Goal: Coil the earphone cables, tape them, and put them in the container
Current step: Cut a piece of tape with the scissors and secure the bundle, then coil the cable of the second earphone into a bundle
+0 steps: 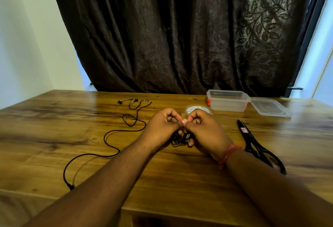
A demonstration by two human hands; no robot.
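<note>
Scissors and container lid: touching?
Apart. The head view shows bare table between the black scissors and the clear container lid lying beyond their tip.

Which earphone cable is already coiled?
The black bundle gripped between both hands; the other cable lies loose and uncoiled across the table on the left.

tape roll (198,109) with printed label, lettering partly hidden and too blurred to read, scissors (252,140) with red-and-blue blade sticker, lettering illegible

Wooden table (54,122); dark, seemingly leaf-patterned curtain (180,34) behind it.
</note>
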